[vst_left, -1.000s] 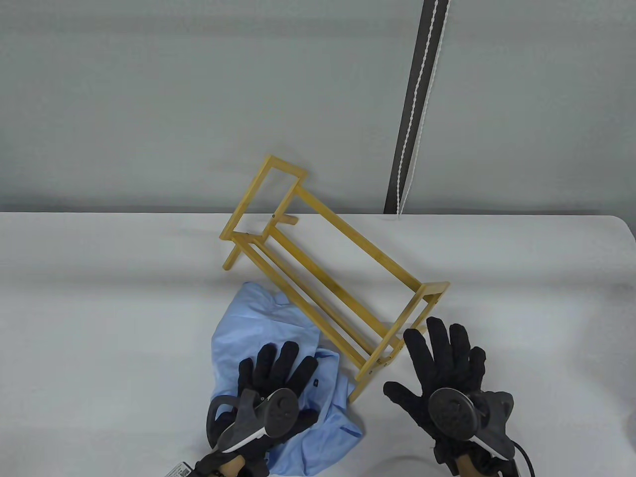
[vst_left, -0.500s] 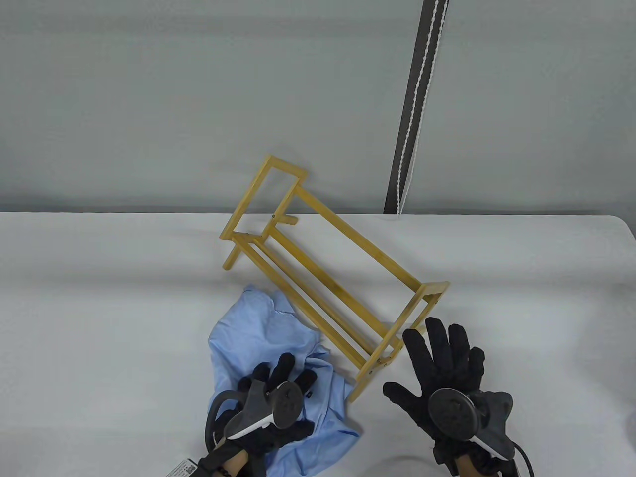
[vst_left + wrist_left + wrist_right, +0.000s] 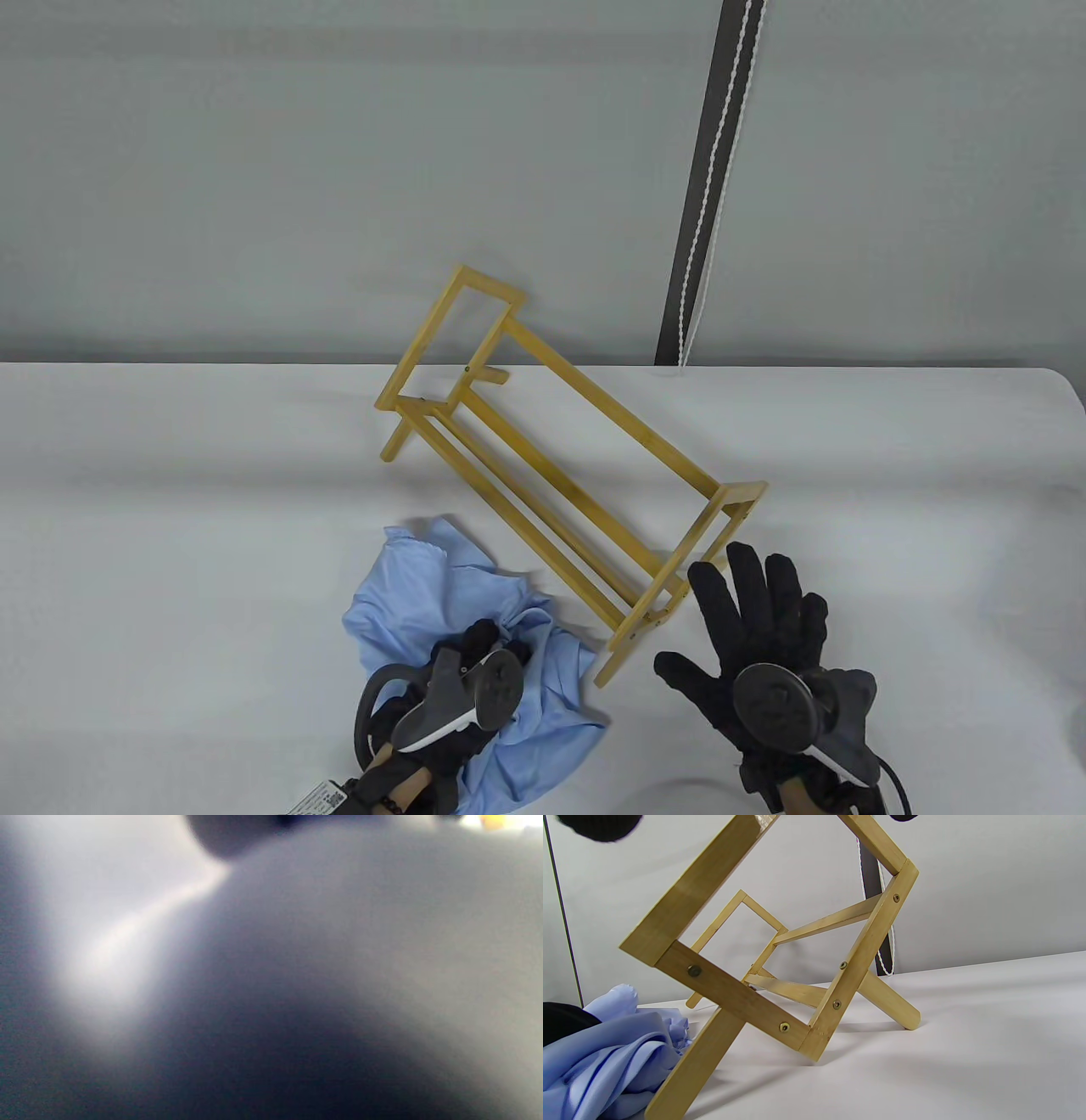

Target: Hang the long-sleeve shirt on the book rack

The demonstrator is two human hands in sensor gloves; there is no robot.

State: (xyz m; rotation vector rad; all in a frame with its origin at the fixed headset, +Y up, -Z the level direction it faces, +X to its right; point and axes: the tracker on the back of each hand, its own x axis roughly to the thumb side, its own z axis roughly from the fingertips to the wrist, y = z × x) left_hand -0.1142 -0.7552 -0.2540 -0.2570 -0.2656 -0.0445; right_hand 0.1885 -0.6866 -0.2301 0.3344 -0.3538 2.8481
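Observation:
A light blue long-sleeve shirt (image 3: pixel 424 586) lies bunched on the white table in front of a bamboo book rack (image 3: pixel 560 475) that stands slanted across the middle. My left hand (image 3: pixel 488 649) grips a fold of the shirt, fingers curled into the cloth. My right hand (image 3: pixel 747 611) is open with fingers spread, just right of the rack's near end, holding nothing. In the right wrist view the rack's end frame (image 3: pixel 780 955) fills the middle and the shirt (image 3: pixel 611 1065) sits at the lower left. The left wrist view is a close grey blur.
A dark strip with a white beaded cord (image 3: pixel 708 178) hangs on the grey wall behind the table. The table's far edge (image 3: pixel 764 367) runs just behind the rack.
My left hand's fingers have curled from flat on the shirt into a grip, and the shirt has bunched up and drawn toward me. The right hand and the rack have not moved.

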